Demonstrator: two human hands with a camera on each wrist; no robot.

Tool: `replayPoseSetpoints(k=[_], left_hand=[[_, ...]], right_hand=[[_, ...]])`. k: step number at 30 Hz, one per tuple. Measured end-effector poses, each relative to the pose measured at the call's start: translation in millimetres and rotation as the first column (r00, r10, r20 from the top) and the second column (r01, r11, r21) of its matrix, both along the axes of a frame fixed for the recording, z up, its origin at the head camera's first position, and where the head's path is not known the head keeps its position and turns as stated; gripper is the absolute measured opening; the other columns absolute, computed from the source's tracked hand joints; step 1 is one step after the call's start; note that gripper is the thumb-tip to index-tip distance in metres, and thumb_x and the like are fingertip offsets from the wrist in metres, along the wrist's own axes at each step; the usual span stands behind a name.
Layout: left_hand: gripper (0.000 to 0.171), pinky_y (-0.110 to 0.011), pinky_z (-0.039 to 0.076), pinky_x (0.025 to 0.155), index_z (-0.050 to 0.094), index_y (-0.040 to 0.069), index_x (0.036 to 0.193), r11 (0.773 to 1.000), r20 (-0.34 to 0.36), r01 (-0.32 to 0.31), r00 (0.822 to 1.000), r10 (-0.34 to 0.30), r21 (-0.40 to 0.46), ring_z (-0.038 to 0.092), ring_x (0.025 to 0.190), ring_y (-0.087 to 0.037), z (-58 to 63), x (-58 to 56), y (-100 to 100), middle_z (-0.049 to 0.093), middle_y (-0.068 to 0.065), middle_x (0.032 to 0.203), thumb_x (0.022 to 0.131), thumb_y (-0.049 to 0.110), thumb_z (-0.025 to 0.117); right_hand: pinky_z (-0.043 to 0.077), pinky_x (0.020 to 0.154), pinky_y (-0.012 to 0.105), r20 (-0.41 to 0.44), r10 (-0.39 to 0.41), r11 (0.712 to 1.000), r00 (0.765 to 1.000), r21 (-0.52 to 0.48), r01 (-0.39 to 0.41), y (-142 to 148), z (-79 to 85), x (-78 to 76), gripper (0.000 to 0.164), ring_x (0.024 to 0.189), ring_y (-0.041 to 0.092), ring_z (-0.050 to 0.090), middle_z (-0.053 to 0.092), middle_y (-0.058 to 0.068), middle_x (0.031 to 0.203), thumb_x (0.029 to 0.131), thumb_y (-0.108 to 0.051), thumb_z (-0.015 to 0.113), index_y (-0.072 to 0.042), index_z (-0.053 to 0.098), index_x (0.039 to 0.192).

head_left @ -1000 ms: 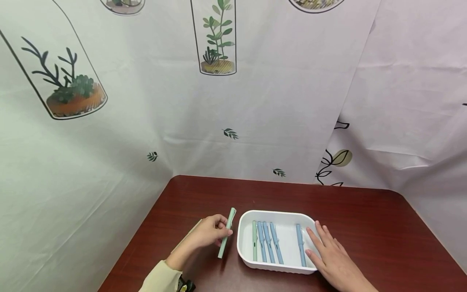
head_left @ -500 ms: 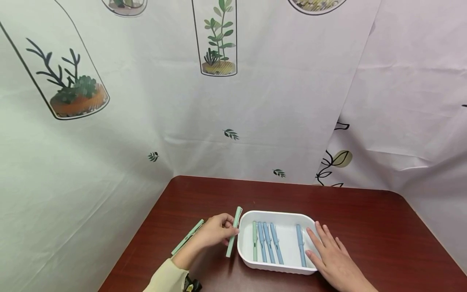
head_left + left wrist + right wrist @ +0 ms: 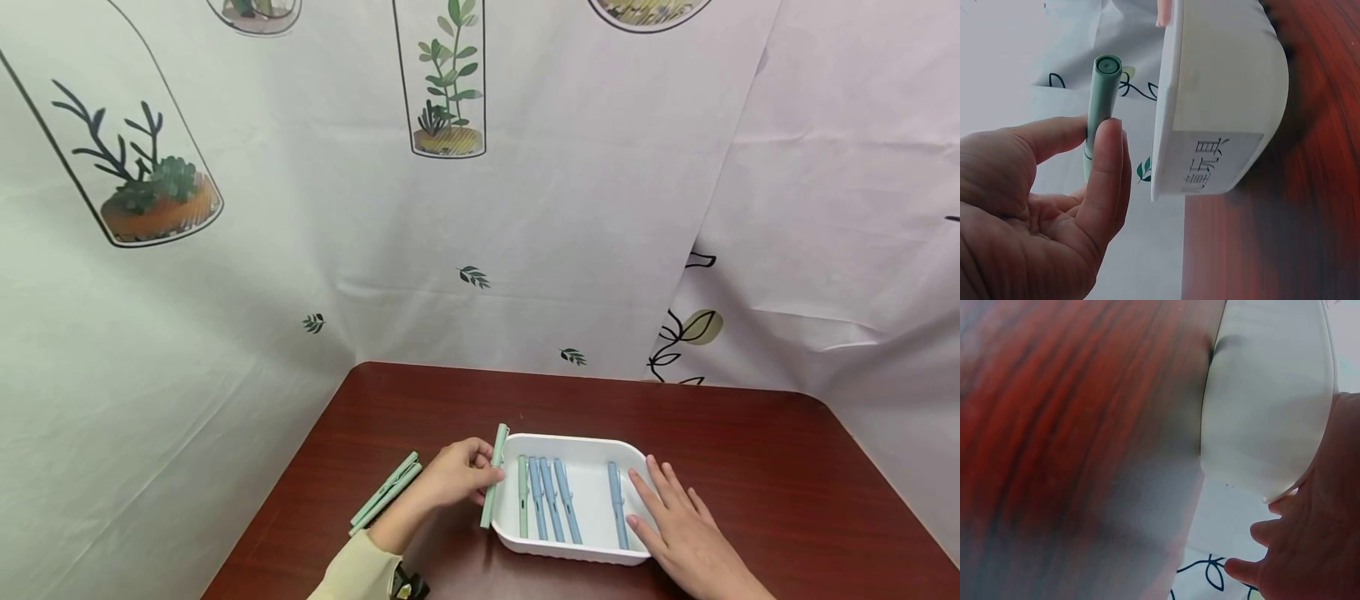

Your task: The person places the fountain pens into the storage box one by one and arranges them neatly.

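My left hand [image 3: 459,477] pinches a light green pen [image 3: 494,477] between thumb and fingers, just at the left rim of the white tray [image 3: 577,550]. In the left wrist view the pen [image 3: 1103,94] is tilted, one round end facing the camera, beside the tray's labelled wall [image 3: 1229,75]. Inside the tray lie one green pen [image 3: 522,496], several blue pens [image 3: 551,500] beside it, and a separate blue pen [image 3: 618,504] towards the right. My right hand [image 3: 686,529] rests at the tray's right rim, fingers spread and straight.
Two more green pens [image 3: 386,493] lie side by side on the dark red table [image 3: 420,400], left of the left forearm. A white cloth [image 3: 570,208] printed with plants hangs behind the table. A dark watch [image 3: 408,583] sits at the left wrist.
The left hand has moved right with the green pen, from beside the tray to its left rim. The two green pens behind the forearm have come into view. The right hand stays put.
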State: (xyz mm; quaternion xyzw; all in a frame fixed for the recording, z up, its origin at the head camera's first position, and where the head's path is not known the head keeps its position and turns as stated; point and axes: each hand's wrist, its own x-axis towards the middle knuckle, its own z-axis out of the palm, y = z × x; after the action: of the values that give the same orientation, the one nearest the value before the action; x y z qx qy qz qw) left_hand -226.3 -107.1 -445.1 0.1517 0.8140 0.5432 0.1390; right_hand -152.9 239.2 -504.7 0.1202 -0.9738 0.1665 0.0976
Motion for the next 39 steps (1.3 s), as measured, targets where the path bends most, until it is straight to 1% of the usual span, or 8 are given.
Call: replayPoseSetpoints(k=[4, 9, 13, 21, 28, 33, 35, 39], left_hand=[[0.031, -0.039, 0.061, 0.057, 0.058, -0.009, 0.112, 1.000, -0.001, 0.001, 1.000, -0.001, 0.005, 0.064, 0.060, -0.014, -0.8, -0.1, 5.2, 0.064, -0.006, 0.081, 0.090, 0.006, 0.074], [0.036, -0.033, 0.060, 0.055, 0.058, -0.009, 0.115, 1.000, -0.013, -0.007, 1.000, 0.006, -0.012, 0.063, 0.059, -0.014, -1.5, -0.2, 11.7, 0.064, -0.006, 0.081, 0.089, 0.008, 0.076], [0.038, -0.032, 0.059, 0.054, 0.058, -0.008, 0.116, 1.000, -0.009, -0.009, 1.000, 0.009, -0.014, 0.062, 0.059, -0.014, -0.9, 0.0, 16.3, 0.064, -0.006, 0.082, 0.088, 0.010, 0.077], [0.034, -0.033, 0.060, 0.056, 0.058, -0.007, 0.114, 1.000, 0.009, -0.015, 1.000, 0.015, -0.005, 0.064, 0.062, -0.015, 0.5, 1.4, 26.2, 0.065, -0.006, 0.083, 0.089, 0.009, 0.075], [0.034, -0.033, 0.060, 0.056, 0.059, -0.006, 0.114, 1.000, 0.025, -0.003, 1.000, 0.003, 0.000, 0.064, 0.062, -0.015, 0.8, 1.9, 41.8, 0.064, -0.006, 0.082, 0.090, 0.010, 0.077], [0.033, -0.029, 0.058, 0.054, 0.059, -0.004, 0.113, 1.000, 0.003, -0.004, 1.000, 0.004, -0.022, 0.063, 0.059, -0.013, -0.3, 2.1, 51.9, 0.063, -0.004, 0.080, 0.090, 0.011, 0.077], [0.032, -0.031, 0.059, 0.054, 0.059, -0.005, 0.112, 1.000, -0.011, -0.004, 1.000, 0.003, -0.024, 0.063, 0.057, -0.013, -0.1, 2.2, 55.5, 0.064, -0.003, 0.079, 0.090, 0.010, 0.076], [0.029, -0.039, 0.060, 0.057, 0.059, -0.004, 0.109, 1.000, -0.031, -0.001, 1.000, 0.000, -0.023, 0.062, 0.054, -0.011, -0.3, 1.7, 62.4, 0.063, -0.003, 0.076, 0.090, 0.010, 0.076]], right_hand=[[0.028, 0.109, 0.070, 0.003, -0.001, 1.000, 1.000, -0.002, 0.001, 0.0, -0.6, 0.1, 0.066, 0.149, 0.042, 0.029, 0.029, 0.017, 0.164, 0.099, -0.053, 0.057, -0.017, 0.047, 0.153], [0.028, 0.109, 0.070, 0.002, -0.003, 1.000, 1.000, -0.001, 0.003, -0.1, -0.3, -0.4, 0.066, 0.148, 0.044, 0.030, 0.030, 0.018, 0.164, 0.099, -0.053, 0.057, -0.016, 0.047, 0.153], [0.029, 0.108, 0.070, -0.005, 0.001, 1.000, 1.000, 0.001, -0.001, 0.3, -0.5, -0.2, 0.066, 0.147, 0.043, 0.030, 0.030, 0.017, 0.164, 0.099, -0.052, 0.058, -0.016, 0.047, 0.153], [0.029, 0.109, 0.070, -0.004, 0.001, 1.000, 1.000, 0.004, -0.001, -0.3, -0.1, -0.3, 0.065, 0.148, 0.043, 0.030, 0.031, 0.018, 0.163, 0.099, -0.053, 0.057, -0.017, 0.048, 0.153], [0.029, 0.109, 0.070, 0.004, -0.005, 1.000, 1.000, -0.001, 0.005, 0.2, -0.4, 0.1, 0.064, 0.147, 0.044, 0.030, 0.030, 0.017, 0.164, 0.099, -0.052, 0.057, -0.017, 0.048, 0.152], [0.029, 0.109, 0.071, 0.007, -0.004, 1.000, 1.000, 0.000, 0.004, -0.3, -1.8, -0.5, 0.065, 0.147, 0.044, 0.031, 0.031, 0.018, 0.163, 0.099, -0.053, 0.057, -0.018, 0.049, 0.152], [0.029, 0.109, 0.070, 0.002, -0.003, 1.000, 1.000, -0.002, 0.003, -0.3, -1.8, -0.6, 0.065, 0.147, 0.044, 0.031, 0.031, 0.018, 0.163, 0.099, -0.053, 0.058, -0.018, 0.049, 0.152], [0.030, 0.108, 0.070, -0.016, 0.003, 1.000, 1.000, -0.001, -0.003, 0.6, -1.7, -0.9, 0.064, 0.148, 0.043, 0.031, 0.031, 0.017, 0.163, 0.099, -0.052, 0.058, -0.017, 0.049, 0.152]])
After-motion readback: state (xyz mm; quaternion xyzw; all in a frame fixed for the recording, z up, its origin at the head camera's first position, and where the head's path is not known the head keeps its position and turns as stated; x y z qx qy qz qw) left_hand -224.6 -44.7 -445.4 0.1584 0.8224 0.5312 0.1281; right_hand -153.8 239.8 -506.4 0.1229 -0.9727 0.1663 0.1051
